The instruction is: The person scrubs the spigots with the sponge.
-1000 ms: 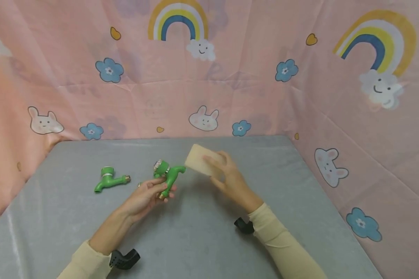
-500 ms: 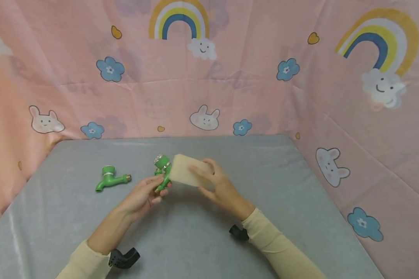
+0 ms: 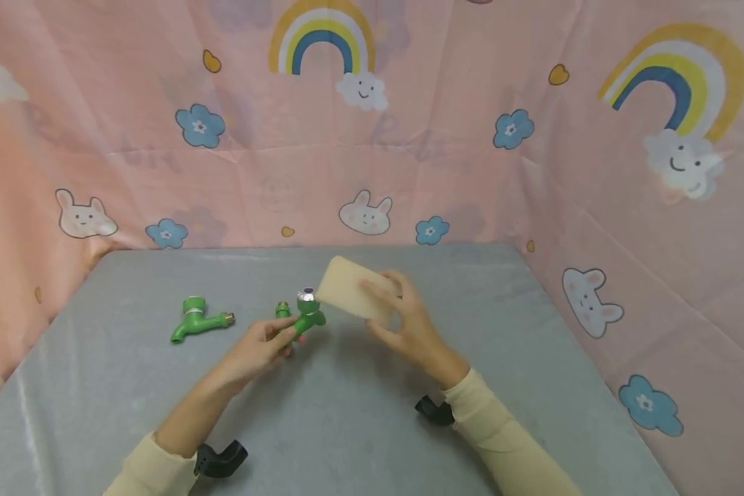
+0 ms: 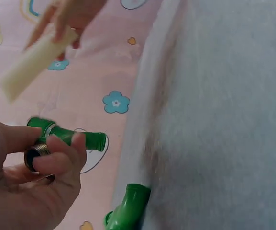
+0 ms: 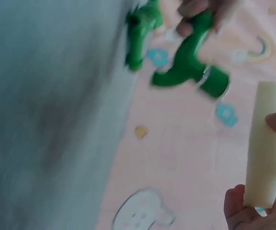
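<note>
My left hand [image 3: 257,351] pinches a green faucet [image 3: 310,319] with a shiny knob, holding it above the table. In the left wrist view the fingers wrap the faucet [image 4: 68,136] near its threaded brass end. A cream block-shaped sponge [image 3: 352,289] is gripped by my right hand [image 3: 414,332], thumb on one face and fingers on the other. The sponge's near end lies just right of the faucet knob; both wrist views show a gap between them. Behind the left hand, a second green faucet [image 3: 282,310] is mostly hidden, its brass end showing.
Another green faucet [image 3: 195,321] lies on the grey cloth-covered table [image 3: 347,427] at the left. A pink patterned curtain [image 3: 446,179] hangs behind and along the sides. Black wrist mounts [image 3: 222,460] sit by both sleeves.
The sponge came left over the held faucet, then drew back right. My left hand has turned the faucet, so its knob now points up and its spout sits lower.
</note>
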`<state>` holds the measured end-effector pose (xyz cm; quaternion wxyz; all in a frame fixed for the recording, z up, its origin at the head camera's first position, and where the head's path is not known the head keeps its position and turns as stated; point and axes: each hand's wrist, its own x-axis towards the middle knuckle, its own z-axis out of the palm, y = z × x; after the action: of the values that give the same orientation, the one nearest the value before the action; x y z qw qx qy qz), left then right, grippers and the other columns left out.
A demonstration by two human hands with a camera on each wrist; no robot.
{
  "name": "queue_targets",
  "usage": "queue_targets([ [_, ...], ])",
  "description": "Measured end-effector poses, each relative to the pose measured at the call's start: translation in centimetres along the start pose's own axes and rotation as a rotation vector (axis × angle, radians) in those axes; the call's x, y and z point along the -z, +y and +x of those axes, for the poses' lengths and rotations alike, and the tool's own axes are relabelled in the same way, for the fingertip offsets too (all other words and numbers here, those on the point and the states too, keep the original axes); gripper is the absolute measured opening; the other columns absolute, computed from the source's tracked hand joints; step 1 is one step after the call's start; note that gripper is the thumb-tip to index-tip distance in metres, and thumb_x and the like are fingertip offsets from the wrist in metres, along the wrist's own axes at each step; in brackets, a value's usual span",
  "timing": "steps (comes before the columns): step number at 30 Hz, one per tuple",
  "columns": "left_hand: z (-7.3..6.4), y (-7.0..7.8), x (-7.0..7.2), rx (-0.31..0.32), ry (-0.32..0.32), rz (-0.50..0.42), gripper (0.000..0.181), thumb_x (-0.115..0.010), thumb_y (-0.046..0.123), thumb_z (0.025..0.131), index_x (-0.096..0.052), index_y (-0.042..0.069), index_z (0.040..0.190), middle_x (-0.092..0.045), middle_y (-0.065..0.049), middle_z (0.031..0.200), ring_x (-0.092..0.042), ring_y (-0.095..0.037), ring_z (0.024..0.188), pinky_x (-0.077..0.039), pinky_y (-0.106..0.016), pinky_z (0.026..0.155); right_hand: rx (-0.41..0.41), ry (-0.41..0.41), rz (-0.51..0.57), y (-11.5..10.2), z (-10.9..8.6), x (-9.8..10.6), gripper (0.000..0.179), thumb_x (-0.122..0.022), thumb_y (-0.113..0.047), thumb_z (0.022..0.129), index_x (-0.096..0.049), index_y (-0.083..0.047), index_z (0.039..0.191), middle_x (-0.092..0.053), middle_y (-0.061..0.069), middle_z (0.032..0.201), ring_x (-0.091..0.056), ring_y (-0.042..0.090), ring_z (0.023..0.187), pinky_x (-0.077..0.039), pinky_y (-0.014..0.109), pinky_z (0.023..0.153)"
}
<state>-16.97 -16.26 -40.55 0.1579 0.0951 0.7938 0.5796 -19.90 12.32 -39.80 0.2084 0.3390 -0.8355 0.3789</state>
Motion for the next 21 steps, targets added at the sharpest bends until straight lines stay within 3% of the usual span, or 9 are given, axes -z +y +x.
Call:
queue_targets([
  [4,0.0,0.2,-0.6,-0.060,0.142,0.234,0.042,-0.058,0.013,0.102,-0.056,-0.004,0.140,-0.071,-0.019,0.095,-0.046,-0.009,0.063,-0.038,-0.022,0.050,0.109,-0.060,-0.042,-1.4,-0.2,-0.6,0.058,-0.079,-0.008,0.082,-0.063,-0.014,0.137,-0.049,0.023,0.138,-0.054,0.039,0.121,-0.057,0.049,0.090],
  [6,0.0,0.4,-0.9,-0.084,0.204,0.289,0.039,-0.061,0.013,0.100,-0.061,-0.002,0.136,-0.070,-0.017,0.089,-0.048,-0.012,0.064,-0.041,-0.023,0.051,0.112,-0.096,-0.091,-1.8,-0.3,-0.9,0.058,-0.080,-0.009,0.083,-0.063,-0.017,0.137,-0.050,0.023,0.137,-0.054,0.038,0.121,-0.057,0.048,0.091],
  [11,-0.2,0.9,-0.8,-0.135,0.354,0.281,0.033,-0.067,0.015,0.098,-0.067,0.003,0.129,-0.072,-0.018,0.088,-0.062,-0.025,0.070,-0.045,-0.023,0.052,-0.025,-0.123,-0.139,-1.6,-0.3,-0.6,0.059,-0.080,-0.008,0.082,-0.064,-0.021,0.137,-0.050,0.022,0.136,-0.056,0.037,0.118,-0.058,0.045,0.088],
  [14,-0.3,0.8,-0.6,-0.179,0.444,0.257,0.032,-0.070,0.013,0.096,-0.068,0.002,0.126,-0.076,-0.021,0.096,-0.073,-0.033,0.079,-0.055,-0.025,0.059,-0.095,-0.130,-0.129,-1.4,-0.2,0.1,0.059,-0.078,-0.007,0.081,-0.065,-0.021,0.137,-0.051,0.022,0.135,-0.056,0.036,0.116,-0.056,0.045,0.087],
  [18,-0.3,0.7,-0.6,-0.218,0.529,0.250,0.034,-0.073,0.012,0.093,-0.068,-0.001,0.124,-0.076,-0.021,0.107,-0.076,-0.033,0.096,-0.063,-0.035,0.081,-0.126,-0.147,-0.097,-1.4,-0.1,0.7,0.058,-0.077,-0.008,0.081,-0.065,-0.020,0.137,-0.051,0.023,0.136,-0.055,0.037,0.117,-0.055,0.045,0.087],
  [21,-0.4,0.8,-0.7,-0.234,0.548,0.248,0.034,-0.074,0.012,0.093,-0.068,0.000,0.123,-0.076,-0.020,0.109,-0.075,-0.031,0.100,-0.062,-0.041,0.087,-0.102,-0.143,-0.056,-1.5,0.0,0.6,0.057,-0.077,-0.009,0.081,-0.065,-0.019,0.137,-0.051,0.022,0.135,-0.054,0.036,0.119,-0.054,0.045,0.090],
])
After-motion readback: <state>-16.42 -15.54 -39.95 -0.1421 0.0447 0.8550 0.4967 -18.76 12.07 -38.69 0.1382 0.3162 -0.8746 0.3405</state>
